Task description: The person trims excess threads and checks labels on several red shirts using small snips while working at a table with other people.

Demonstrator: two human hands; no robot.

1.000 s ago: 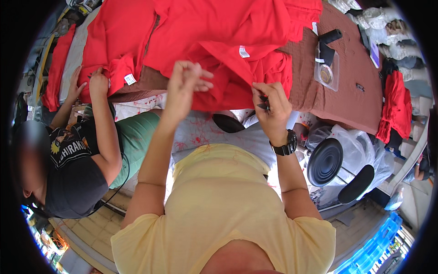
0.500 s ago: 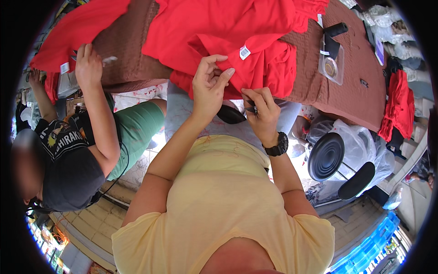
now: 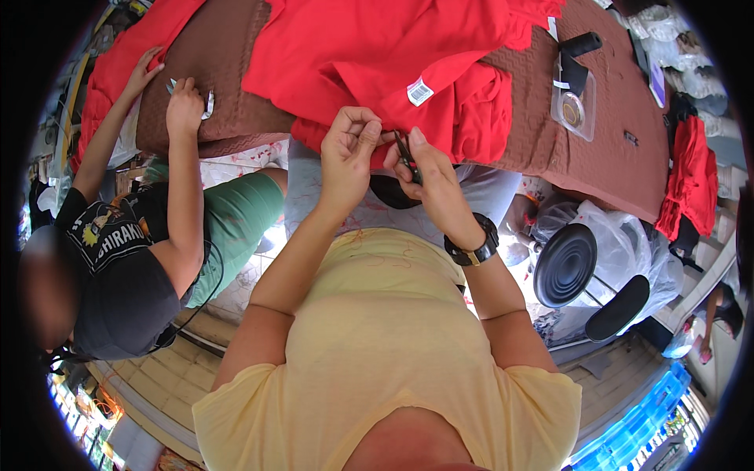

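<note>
Red garment (image 3: 377, 55) heaped on the brown tabletop (image 3: 597, 149), hem hanging over the near edge. Left hand (image 3: 349, 153) pinching that hem. Right hand (image 3: 424, 177) just beside, clenched around small dark snips (image 3: 405, 155). Clear pouch (image 3: 573, 106) farther right of the garment.

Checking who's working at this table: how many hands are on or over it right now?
4. The left hand and right hand pinch the red garment's near edge; a co-worker's two hands rest on the brown table. Others may be out of view.
</note>
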